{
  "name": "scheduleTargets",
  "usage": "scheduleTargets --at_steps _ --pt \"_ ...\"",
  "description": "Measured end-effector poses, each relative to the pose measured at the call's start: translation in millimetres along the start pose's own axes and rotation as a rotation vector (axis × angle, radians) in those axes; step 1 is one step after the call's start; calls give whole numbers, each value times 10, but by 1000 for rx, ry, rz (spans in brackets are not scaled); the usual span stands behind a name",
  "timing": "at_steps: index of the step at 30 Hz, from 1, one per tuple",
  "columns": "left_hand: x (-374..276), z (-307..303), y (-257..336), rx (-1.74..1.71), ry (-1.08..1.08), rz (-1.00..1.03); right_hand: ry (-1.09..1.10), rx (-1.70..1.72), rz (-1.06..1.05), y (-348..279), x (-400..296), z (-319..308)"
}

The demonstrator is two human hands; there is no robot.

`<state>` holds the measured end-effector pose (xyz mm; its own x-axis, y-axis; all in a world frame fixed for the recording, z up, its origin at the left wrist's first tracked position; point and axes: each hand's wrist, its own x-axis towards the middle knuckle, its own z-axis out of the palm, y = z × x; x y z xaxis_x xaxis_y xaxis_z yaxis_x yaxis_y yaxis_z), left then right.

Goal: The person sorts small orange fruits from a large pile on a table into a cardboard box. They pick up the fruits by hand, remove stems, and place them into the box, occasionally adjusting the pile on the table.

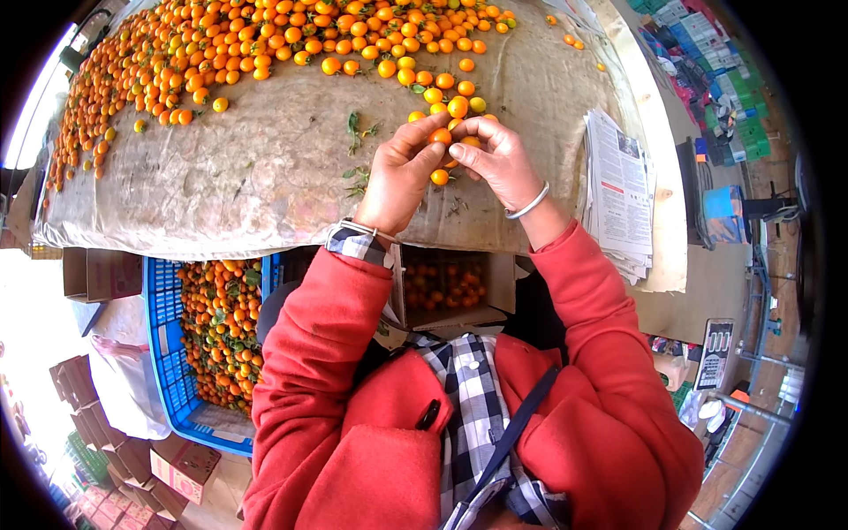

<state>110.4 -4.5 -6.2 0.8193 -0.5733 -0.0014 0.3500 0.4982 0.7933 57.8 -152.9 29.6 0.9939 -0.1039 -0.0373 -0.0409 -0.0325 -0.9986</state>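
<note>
Over a cloth-covered table, my left hand pinches an orange cherry tomato between thumb and fingertips. My right hand is close beside it, thumb and fingers bent around small tomatoes; whether it grips one cannot be told. Several loose cherry tomatoes lie under and just beyond both hands, one of them below the fingertips. A large spread of orange cherry tomatoes covers the far side of the table. Green leaf scraps lie on the cloth left of my hands.
A blue plastic crate of tomatoes and leaves stands below the table's near edge at left. An open cardboard box holding tomatoes sits between my forearms. Stacked newspapers lie at the table's right edge. Cardboard boxes stand at lower left.
</note>
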Motion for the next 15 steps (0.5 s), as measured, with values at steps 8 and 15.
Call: scheduleTargets --at_steps 8,15 --pt "-11 21 9 177 -50 228 27 -72 -38 -2 -31 10" --pt "-46 70 68 162 -16 216 60 -125 -170 -21 -60 58"
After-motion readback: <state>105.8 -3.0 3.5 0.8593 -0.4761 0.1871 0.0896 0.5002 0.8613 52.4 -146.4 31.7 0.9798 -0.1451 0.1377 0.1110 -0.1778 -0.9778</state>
